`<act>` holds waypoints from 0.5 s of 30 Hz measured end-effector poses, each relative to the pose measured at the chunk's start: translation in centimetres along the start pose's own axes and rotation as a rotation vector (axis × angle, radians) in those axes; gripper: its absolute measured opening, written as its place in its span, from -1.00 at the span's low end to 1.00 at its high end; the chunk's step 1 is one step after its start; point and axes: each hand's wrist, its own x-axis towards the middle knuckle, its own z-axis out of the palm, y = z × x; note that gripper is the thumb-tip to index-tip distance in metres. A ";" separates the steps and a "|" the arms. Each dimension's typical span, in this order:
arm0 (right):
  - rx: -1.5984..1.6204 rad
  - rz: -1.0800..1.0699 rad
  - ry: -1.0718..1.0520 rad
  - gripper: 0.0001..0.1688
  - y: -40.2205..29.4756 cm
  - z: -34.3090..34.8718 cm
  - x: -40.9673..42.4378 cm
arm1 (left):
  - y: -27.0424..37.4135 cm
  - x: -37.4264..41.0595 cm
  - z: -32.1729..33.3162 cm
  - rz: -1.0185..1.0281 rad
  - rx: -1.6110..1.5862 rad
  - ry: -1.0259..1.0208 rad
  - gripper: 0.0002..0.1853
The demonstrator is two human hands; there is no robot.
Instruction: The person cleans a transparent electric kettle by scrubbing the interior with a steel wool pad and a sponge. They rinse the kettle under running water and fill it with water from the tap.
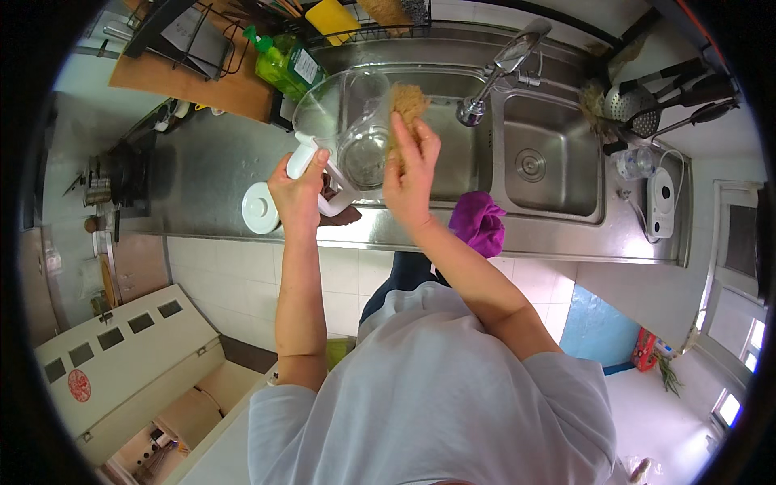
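My left hand (296,193) grips the white handle (334,197) of a clear pitcher (321,109), which is tilted over the edge of the left sink basin (458,176). In my right hand (413,173) is a tan fibrous scrubber (408,102), held against or close beside the pitcher's right side; contact is hard to make out. A round white lid (259,208) lies on the steel counter, just left of my left hand. Partly hidden behind the handle, a brown cloth (344,216) rests at the counter's front edge.
A chrome faucet (509,57) reaches over the sink, left of the right basin (551,160). A purple cloth (479,224) drapes over the front rim. Green pump-bottle soap (288,66) stands behind the pitcher. Kitchen utensils (633,109) and a white appliance (661,203) are at right.
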 end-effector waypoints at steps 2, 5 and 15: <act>-0.079 -0.066 -0.039 -0.34 -1.1 0.3 -0.7 | -0.3 0.2 0.4 -0.028 -0.045 -0.012 -0.78; -0.149 -0.271 -0.129 -0.35 -1.7 1.3 -2.1 | -0.7 0.5 1.3 -0.027 -0.088 -0.013 -0.81; -0.173 -0.218 0.028 -0.32 0.0 -1.3 3.3 | -0.1 -0.3 1.6 -0.040 -0.145 -0.131 -0.80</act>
